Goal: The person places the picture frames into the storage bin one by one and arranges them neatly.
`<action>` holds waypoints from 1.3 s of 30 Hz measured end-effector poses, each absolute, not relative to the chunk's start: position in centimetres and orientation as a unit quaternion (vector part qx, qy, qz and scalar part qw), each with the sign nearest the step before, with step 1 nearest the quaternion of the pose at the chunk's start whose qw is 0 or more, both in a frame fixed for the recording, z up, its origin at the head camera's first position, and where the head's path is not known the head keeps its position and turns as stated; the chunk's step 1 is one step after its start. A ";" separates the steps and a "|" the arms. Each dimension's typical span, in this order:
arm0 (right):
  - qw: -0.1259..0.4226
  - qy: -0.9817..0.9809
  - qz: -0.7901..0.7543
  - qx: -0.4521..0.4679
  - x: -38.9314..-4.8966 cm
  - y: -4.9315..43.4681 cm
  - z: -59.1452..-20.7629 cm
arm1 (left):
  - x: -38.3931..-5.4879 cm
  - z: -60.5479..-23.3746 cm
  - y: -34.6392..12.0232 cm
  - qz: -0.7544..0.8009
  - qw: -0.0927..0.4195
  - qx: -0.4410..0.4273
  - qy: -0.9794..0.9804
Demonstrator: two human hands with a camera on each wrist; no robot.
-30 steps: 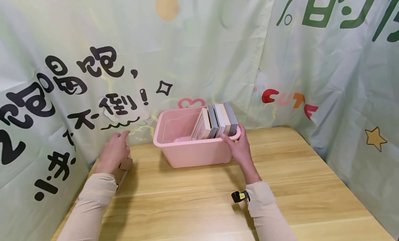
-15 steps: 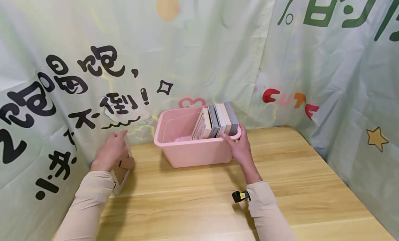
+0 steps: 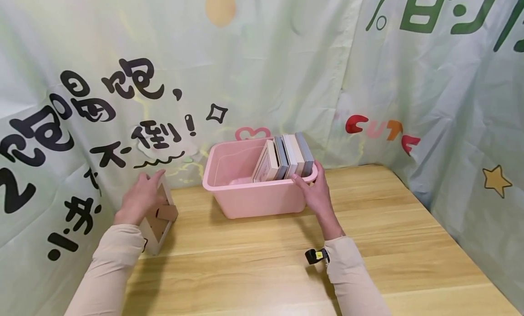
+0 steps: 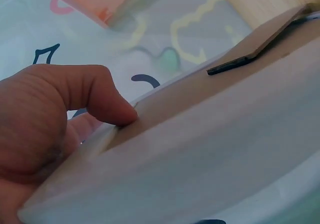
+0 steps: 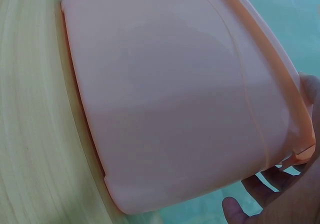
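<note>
My left hand [image 3: 138,200] holds a photo frame [image 3: 154,243] upright at the table's left side, its brown back and fold-out stand [image 3: 167,213] facing the bin. In the left wrist view the thumb [image 4: 107,96] presses on the frame's back near one end, with another finger behind the edge. A pink plastic bin [image 3: 258,201] stands at the middle back. My right hand [image 3: 317,195] grips the bin's right end, thumb on the rim and fingers below it. Several white, beige and grey-blue frames [image 3: 295,157] stand side by side in the bin's right half.
The wooden table [image 3: 229,270] runs back to a printed cloth [image 3: 278,70] that hangs behind and on both sides. Close behind the bin and left of the held frame, the cloth meets the table. A small black device [image 3: 315,256] sits at the right wrist.
My left hand has shifted a little left with the photo frame turning, so more of its back and stand shows. The right hand and bin stay put.
</note>
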State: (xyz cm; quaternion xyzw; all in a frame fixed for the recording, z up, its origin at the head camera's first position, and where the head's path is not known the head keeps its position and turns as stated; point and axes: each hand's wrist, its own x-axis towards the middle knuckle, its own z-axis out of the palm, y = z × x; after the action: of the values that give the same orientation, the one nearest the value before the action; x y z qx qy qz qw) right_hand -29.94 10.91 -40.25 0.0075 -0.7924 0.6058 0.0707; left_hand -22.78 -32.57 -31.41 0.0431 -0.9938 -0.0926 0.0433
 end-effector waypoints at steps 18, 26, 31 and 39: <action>0.071 -0.790 0.609 0.013 -30.0 10.7 -40.0 | -22.6 -29.9 -31.8 -0.090 0.087 0.030 -0.992; 0.067 -0.792 0.607 0.003 -29.9 10.8 -39.7 | -22.8 -28.4 -30.9 -0.094 0.101 0.021 -0.990; 0.065 -0.791 0.608 0.003 -29.9 10.9 -39.7 | -23.0 -27.0 -30.1 -0.091 0.112 0.020 -0.989; 0.064 -0.792 0.608 0.003 -29.9 10.9 -39.9 | -23.4 -25.0 -29.1 -0.087 0.114 0.022 -0.989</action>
State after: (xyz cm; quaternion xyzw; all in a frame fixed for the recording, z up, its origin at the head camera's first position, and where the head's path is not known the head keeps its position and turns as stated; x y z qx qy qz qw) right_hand -29.87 10.95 -39.93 0.0029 -0.7917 0.6076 0.0643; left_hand -23.44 -29.09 -24.95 0.0220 -0.9894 -0.0873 0.1143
